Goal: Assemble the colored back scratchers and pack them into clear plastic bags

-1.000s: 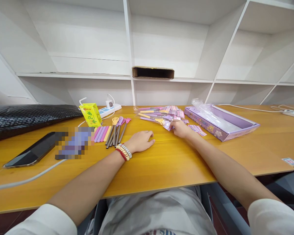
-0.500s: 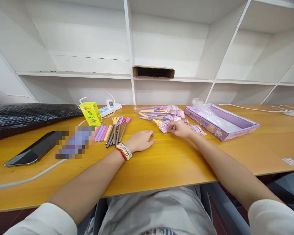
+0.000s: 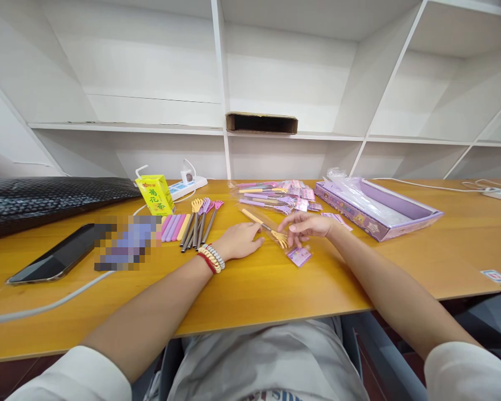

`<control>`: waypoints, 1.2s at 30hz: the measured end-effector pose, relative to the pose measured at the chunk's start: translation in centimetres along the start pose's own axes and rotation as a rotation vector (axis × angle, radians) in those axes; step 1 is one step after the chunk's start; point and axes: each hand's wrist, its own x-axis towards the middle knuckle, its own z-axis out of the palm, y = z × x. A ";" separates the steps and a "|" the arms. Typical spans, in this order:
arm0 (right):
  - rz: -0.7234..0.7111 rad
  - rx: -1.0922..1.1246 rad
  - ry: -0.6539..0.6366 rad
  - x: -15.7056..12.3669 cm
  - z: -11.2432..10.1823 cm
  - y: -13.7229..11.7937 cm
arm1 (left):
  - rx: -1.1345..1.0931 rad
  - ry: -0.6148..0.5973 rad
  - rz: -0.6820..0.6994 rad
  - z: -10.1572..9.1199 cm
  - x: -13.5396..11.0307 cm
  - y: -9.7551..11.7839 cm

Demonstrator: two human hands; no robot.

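A yellow back scratcher (image 3: 270, 229) in a clear bag lies slantwise on the table, its claw end toward my right hand (image 3: 311, 224). The bag's purple card (image 3: 299, 255) shows below my fingers. That hand is open over the claw end, fingers apart and touching or just above the bag. My left hand (image 3: 239, 240) rests open on the table, its fingertips by the scratcher's yellow handle. Behind them is a pile of bagged back scratchers (image 3: 271, 196) in purple, pink and yellow. Left of my left hand lie several unbagged back scratchers (image 3: 198, 223) with metal rods.
Coloured handle-like sticks (image 3: 175, 228) lie in a row beside a yellow drink carton (image 3: 156, 195). A phone (image 3: 52, 253) and a white cable (image 3: 73, 293) are at the left. A purple box (image 3: 378, 226) with clear plastic stands at the right, and a power strip (image 3: 188, 187) at the back.
The bagged yellow back scratcher has come from the pile toward me and now lies between my hands. My right hand has loosened from a pinch. My left hand has stayed in place.
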 end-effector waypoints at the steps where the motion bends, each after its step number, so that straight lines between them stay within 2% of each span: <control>1: -0.031 -0.028 0.113 0.3 0.1 0.2 | 0.000 -0.002 0.000 0.0 0.0 0.0; 4: -0.057 -0.258 0.433 1.4 0.2 1.0 | -0.001 -0.003 0.001 0.1 0.0 -0.2; 5: -0.053 -0.351 0.495 1.6 0.2 1.2 | -0.003 -0.002 0.002 0.1 0.0 -0.2; 7: -0.056 -0.496 0.538 1.9 0.4 1.4 | -0.008 -0.001 0.001 0.1 0.0 -0.2; 10: -0.046 -0.521 0.435 1.7 0.9 0.9 | -0.014 -0.005 -0.013 0.0 -0.1 0.0; 15: 0.048 -0.234 0.048 1.1 1.7 -0.3 | -0.056 -0.010 -0.020 -0.4 0.0 0.1; 17: 0.074 -0.182 -0.080 0.9 1.8 -0.6 | -0.095 -0.007 -0.038 -0.5 0.1 0.1; 21: 0.061 -0.223 -0.222 0.8 2.0 -1.0 | -0.093 0.027 -0.142 -0.4 0.2 0.1; 23: 0.035 -0.255 -0.217 1.0 2.3 -1.0 | -0.068 0.017 -0.172 -0.4 0.2 0.2; 25: -0.028 -0.309 -0.084 1.4 2.4 -0.7 | -0.065 -0.016 -0.152 -0.5 0.2 0.3; 29: -0.173 -0.560 0.433 2.1 1.7 0.5 | -0.119 -0.058 -0.115 -0.7 0.1 0.0; 31: -0.197 -0.708 0.609 2.2 0.9 1.3 | -0.152 -0.061 -0.110 -0.7 0.2 -0.3; 33: -0.198 -0.840 0.676 2.1 0.0 1.9 | -0.184 -0.057 -0.097 -0.7 0.2 -0.5; 36: -0.167 -0.934 0.677 1.8 -0.9 2.5 | -0.238 -0.048 -0.058 -0.5 0.2 -0.5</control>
